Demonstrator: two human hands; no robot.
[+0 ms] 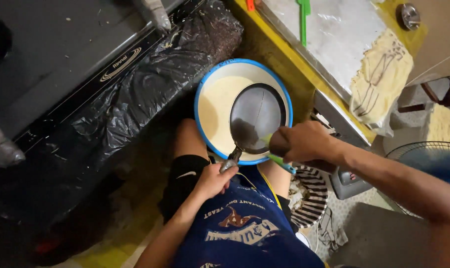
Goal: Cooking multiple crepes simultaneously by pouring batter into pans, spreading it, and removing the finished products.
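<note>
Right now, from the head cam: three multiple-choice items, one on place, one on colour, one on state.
1. Where is the sieve?
A. over the bowl
B. on the stove
C. on the floor

2. What colour is the bowl's rim?
A. red
B. blue
C. black

3. What is the left hand doing?
A. hanging free
B. resting flat on the apron
C. holding the sieve's handle

Answers:
1 A, the mesh round lies across the batter-filled bowl.
2 B, a blue ring edges the white bowl.
3 C, its fingers close around the metal handle; the right hand holds a green tool at the sieve.
</note>
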